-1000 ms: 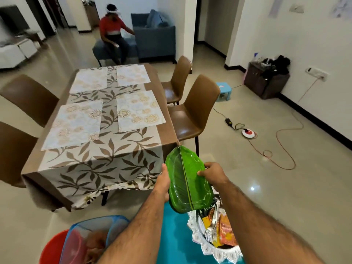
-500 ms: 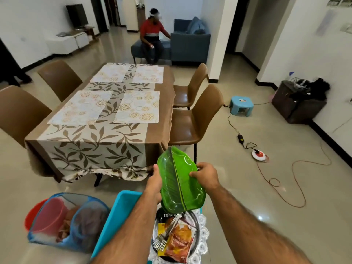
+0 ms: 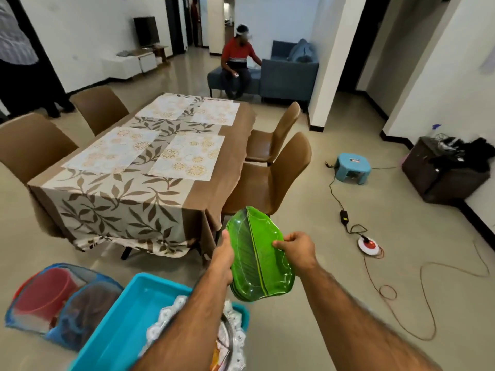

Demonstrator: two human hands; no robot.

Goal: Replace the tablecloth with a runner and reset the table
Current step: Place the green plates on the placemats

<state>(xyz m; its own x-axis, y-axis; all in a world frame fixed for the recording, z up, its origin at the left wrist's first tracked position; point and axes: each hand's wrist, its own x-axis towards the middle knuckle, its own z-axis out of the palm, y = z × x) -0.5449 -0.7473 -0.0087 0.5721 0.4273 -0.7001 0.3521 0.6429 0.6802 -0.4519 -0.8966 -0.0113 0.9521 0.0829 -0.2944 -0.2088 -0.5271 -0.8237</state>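
Note:
I hold a stack of green leaf-shaped plates (image 3: 257,261) in both hands, in the air off the table's near right corner. My left hand (image 3: 223,259) grips the left edge, my right hand (image 3: 296,249) pinches the right edge. Ahead stands the table (image 3: 219,167) with a leaf-patterned runner (image 3: 120,204) down its length over a brown cloth. Several floral placemats (image 3: 187,156) lie on it. Below my arms a silver tray (image 3: 230,341) holds packets, mostly hidden.
Brown chairs (image 3: 270,178) stand along both sides of the table. A turquoise tub (image 3: 126,322) and a mesh basket (image 3: 61,298) sit on the floor at lower left. Cables (image 3: 426,279), a blue stool (image 3: 353,168) and a dark box (image 3: 442,172) lie right. A person (image 3: 238,65) sits on the far sofa.
The plates have risen away from the silver tray and tilted flatter. My view has lifted and swung left, showing more of the table and room.

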